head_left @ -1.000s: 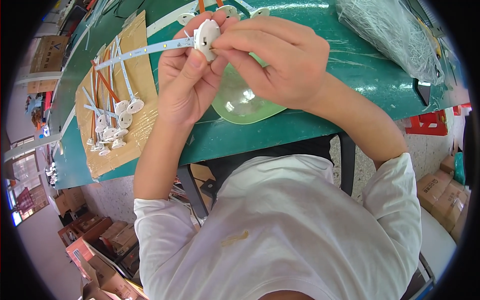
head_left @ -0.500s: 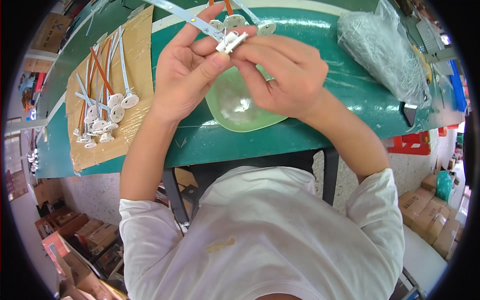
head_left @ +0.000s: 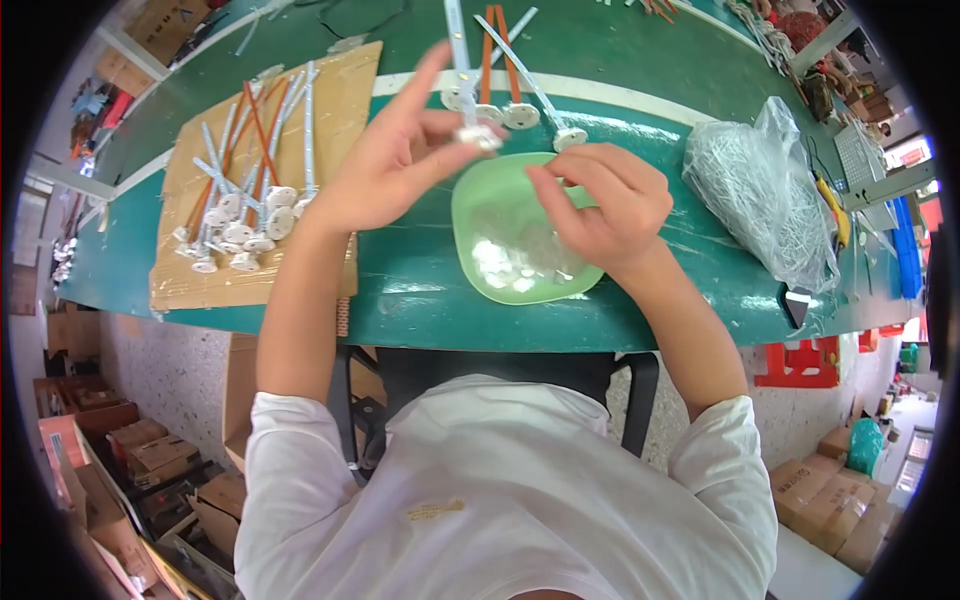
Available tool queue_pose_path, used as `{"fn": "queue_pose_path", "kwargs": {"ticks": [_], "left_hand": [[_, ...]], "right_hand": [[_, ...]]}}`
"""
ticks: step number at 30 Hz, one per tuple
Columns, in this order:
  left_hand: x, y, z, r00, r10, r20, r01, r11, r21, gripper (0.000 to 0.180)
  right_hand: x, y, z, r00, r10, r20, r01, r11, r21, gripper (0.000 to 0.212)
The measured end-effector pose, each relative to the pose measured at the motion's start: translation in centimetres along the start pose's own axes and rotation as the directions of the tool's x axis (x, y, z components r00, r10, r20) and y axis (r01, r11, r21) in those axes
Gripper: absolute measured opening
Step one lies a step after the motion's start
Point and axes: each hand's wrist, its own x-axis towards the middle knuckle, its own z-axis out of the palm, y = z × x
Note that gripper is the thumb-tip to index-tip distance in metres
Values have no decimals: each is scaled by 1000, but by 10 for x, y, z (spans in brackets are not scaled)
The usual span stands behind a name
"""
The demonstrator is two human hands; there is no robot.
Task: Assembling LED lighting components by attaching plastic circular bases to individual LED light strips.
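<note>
My left hand (head_left: 395, 165) pinches an LED strip (head_left: 459, 45) near the white round disc (head_left: 478, 136) at its lower end. The strip points up and away from me, and the disc is a little blurred. My right hand (head_left: 608, 205) hangs over the right rim of a light-green bowl (head_left: 463, 245), thumb and fingertips drawn together. Whatever may be between those fingertips is too small or hidden. Small shiny pieces (head_left: 495, 262) lie in the bowl. Beyond it, several orange and pale strips with white discs (head_left: 521, 116) rest on the green table.
A cardboard sheet (head_left: 180, 285) on the left carries several more strips with discs (head_left: 237, 233). To the right lies a clear plastic bag (head_left: 755, 190) of thin white pieces, beside a yellow-handled tool (head_left: 833, 212). A red stool (head_left: 800, 362) stands below the table's right side.
My right hand has let go of the disc and moved right and down toward the bowl. My left hand keeps the strip, now turned more upright. The whole view has shifted.
</note>
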Motion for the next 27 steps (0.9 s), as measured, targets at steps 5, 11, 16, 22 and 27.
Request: {"fn": "queue_pose_path", "kwargs": {"ticks": [5, 11, 16, 22, 27], "left_hand": [[-31, 36, -34, 959, -80, -271, 279, 398, 874, 80], [-61, 41, -41, 932, -162, -326, 302, -157, 940, 69], [-57, 23, -63, 912, -301, -279, 232, -185, 955, 33], [-51, 21, -59, 994, 58, -90, 96, -124, 988, 36], [-1, 16, -22, 981, -50, -190, 177, 638, 750, 37]], "right_hand": [[-8, 11, -5, 968, 229, 101, -218, 970, -107, 12], [-11, 57, -20, 879, 382, 287, -337, 921, -195, 20], [-14, 78, -29, 770, 339, 541, -414, 910, 20, 32], [-22, 83, -20, 713, 424, 559, -475, 878, -60, 27], [-7, 61, -22, 811, 477, 338, -524, 849, 60, 23]]}}
